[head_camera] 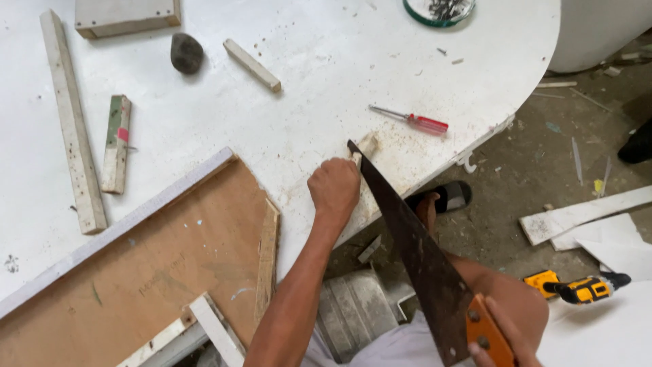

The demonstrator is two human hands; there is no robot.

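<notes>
Saw at table edge

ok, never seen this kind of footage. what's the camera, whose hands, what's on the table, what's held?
There is one picture, from a camera worn on the person's head, looking down at their two bare hands. The left hand presses a small wood piece onto the white table. The right hand grips the orange handle of a handsaw, whose blade meets that piece. On the table lie a red screwdriver, wood strips, a stone and a brown board. A yellow drill lies lower right, off the table.
</notes>
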